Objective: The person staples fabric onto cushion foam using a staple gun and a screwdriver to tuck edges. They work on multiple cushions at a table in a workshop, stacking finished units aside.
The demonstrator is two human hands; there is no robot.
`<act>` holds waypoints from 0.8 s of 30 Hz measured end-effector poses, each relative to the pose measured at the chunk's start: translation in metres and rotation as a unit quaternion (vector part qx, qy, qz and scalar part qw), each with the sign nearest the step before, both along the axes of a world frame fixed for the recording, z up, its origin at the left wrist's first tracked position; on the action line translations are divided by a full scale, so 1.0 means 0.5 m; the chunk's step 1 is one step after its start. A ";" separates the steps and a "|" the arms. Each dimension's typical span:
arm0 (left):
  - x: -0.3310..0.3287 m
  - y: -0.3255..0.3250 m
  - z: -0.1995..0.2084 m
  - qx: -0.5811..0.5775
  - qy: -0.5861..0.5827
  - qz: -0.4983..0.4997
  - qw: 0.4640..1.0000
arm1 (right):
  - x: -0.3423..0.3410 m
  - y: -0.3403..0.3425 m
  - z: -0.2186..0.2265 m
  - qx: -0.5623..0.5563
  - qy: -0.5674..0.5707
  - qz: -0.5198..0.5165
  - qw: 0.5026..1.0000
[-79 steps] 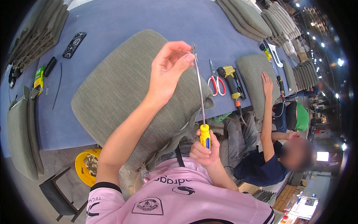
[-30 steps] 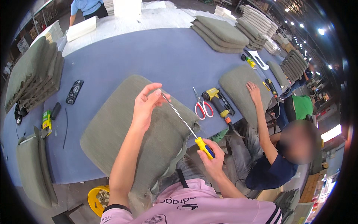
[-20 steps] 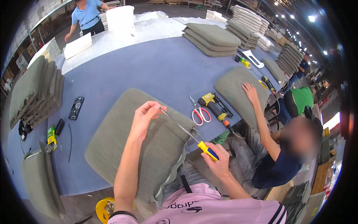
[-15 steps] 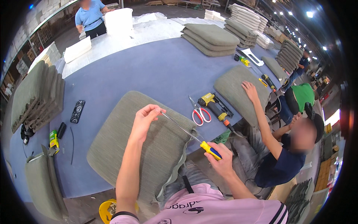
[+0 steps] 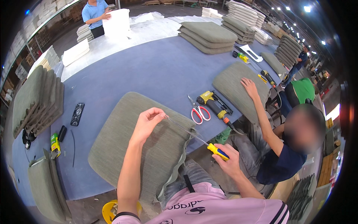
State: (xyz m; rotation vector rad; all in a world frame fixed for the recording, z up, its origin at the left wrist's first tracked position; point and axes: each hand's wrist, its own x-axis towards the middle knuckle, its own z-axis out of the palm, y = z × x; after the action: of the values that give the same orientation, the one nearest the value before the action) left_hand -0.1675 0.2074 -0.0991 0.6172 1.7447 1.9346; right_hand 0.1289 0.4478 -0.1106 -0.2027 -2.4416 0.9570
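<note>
My right hand is closed round the yellow-and-blue handle of a long screwdriver. At the other end of its thin metal shaft, the fingers of my left hand are pinched together on the tip; whether they also hold something small cannot be made out. Both hands are above a grey-green upholstered cushion, which lies partly on the blue table and partly over my lap. Loose fabric hangs along its right and near edge. Red-and-white scissors and a yellow-black nail or staple gun lie right of the cushion.
On the right a co-worker's hand rests on another cushion. Cushion stacks stand at left and far right. A black phone and a green-yellow box lie on the left. A yellow bucket is below.
My right hand and the screwdriver have shifted slightly right and down; my left hand has moved slightly right and down too. The far person's hand now touches the white stack.
</note>
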 end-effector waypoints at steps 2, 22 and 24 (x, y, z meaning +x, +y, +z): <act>0.005 -0.002 0.003 -0.002 0.000 0.005 1.000 | 0.008 0.003 -0.004 -0.010 -0.001 0.002 1.000; 0.128 0.099 -0.025 -0.070 0.246 -0.090 0.962 | -0.197 -0.018 -0.066 -0.214 0.116 -0.010 0.970; 0.165 0.118 -0.024 -0.076 0.233 -0.130 0.961 | -0.140 -0.043 -0.054 -0.157 0.124 0.007 0.980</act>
State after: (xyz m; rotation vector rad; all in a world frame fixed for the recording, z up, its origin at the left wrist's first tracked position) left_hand -0.0851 0.2665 -0.1110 1.2557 1.9401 1.5391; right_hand 0.0591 0.4266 -0.1378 -0.1624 -2.0618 1.2898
